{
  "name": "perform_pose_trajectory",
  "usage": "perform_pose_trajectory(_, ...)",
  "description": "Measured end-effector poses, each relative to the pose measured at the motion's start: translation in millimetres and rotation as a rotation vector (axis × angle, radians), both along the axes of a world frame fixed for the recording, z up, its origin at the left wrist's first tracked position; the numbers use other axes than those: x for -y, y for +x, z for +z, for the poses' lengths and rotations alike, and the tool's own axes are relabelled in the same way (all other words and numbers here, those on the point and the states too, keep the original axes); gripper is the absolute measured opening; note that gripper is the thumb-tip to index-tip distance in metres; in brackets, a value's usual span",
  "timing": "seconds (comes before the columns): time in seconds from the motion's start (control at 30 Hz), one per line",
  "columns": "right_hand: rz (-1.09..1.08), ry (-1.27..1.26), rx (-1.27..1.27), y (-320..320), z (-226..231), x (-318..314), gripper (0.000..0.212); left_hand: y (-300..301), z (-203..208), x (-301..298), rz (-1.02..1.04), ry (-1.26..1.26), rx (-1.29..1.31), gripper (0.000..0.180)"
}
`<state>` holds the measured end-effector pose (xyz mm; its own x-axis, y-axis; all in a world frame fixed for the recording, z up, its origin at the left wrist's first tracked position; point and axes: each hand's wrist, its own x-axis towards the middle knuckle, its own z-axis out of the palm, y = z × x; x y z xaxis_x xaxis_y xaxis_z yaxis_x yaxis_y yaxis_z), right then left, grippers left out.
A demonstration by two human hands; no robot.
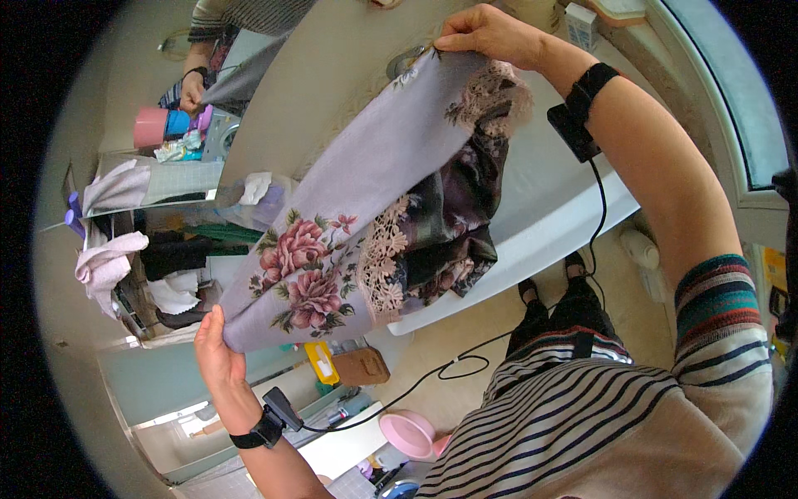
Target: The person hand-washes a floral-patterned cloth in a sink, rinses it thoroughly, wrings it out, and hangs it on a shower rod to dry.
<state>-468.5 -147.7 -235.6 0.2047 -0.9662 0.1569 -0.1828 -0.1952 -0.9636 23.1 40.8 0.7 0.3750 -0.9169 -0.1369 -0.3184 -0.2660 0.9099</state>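
Cloth point(349, 195) spans 2 hands point(478, 35) point(219, 353) over bathtub point(550, 218), beige floor point(455, 401) alongside.

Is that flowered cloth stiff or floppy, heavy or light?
The cloth is likely floppy: its dark part hangs in folds. It seems light, since the left hand and right hand pinch its ends. Its lace might snag, being openwork.

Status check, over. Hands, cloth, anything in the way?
Left hand pinching one end; right hand pinching the other. Floral cloth stretched between them. Black cable apart from cloth; nothing visibly blocking.
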Motion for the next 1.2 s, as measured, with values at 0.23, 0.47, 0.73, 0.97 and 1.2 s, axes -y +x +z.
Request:
perform_pose_trajectory(0.23, 0.011, -0.220, 0.018, -9, 37, -2, 0.018, -5, 8, -12, -0.005, -0.071, -0.012, 0.018)
perform_pose_trajectory(0.47, -0.031, -0.311, 0.184, -18, 101, -9, 0.020, -8, 4, -34, 0.008, -0.127, 0.012, 0.017)
perform_pose_trajectory(0.73, -0.082, -0.376, -0.066, -12, 170, 10, 0.031, 14, -15, -59, -0.131, -0.072, 0.072, 0.025)
perform_pose_trajectory(0.97, 0.093, -0.489, -0.278, 6, 172, 30, 0.028, 32, -39, -73, -0.203, -0.007, 0.372, 0.024)
perform_pose_trajectory(1.2, 0.064, -0.472, -0.312, 24, 163, 40, 0.033, 31, -37, -70, -0.231, -0.136, 0.367, 0.032)
